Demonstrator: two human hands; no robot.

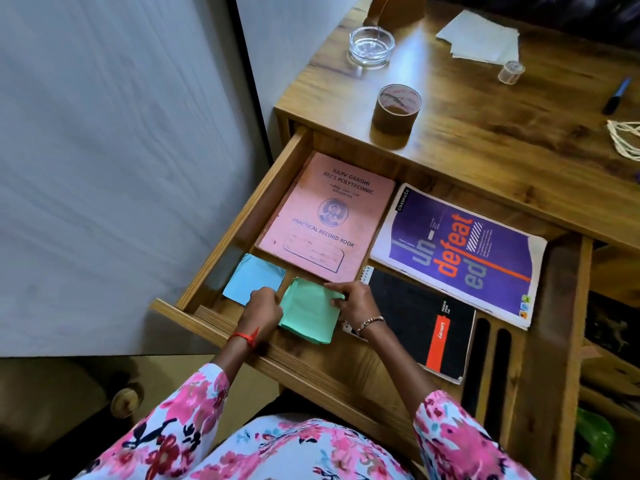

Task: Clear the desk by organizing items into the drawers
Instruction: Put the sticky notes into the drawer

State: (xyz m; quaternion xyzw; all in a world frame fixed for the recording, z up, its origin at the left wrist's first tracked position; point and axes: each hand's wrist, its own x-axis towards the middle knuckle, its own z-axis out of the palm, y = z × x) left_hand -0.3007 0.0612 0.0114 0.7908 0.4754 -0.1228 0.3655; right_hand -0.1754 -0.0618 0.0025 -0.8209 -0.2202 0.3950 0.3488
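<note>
The wooden drawer (242, 216) stands pulled out under the desk top (485, 126). Inside lie a pink record book (325, 216), a purple notebook (460, 251), a black spiral pad (422, 320), a blue stack of sticky notes (252, 277) and a green stack of sticky notes (310, 311). My left hand (265, 308) grips the green stack's left edge, and its knuckles overlap the blue stack's near corner. My right hand (353, 301) pinches the green stack's far right corner.
On the desk top stand a glass ashtray (371, 46), a brown tape roll (396, 109), white papers (479, 38), a small clear jar (511, 72), a blue pen (618, 95) and a coil of cord (625, 136). A grey wall panel fills the left.
</note>
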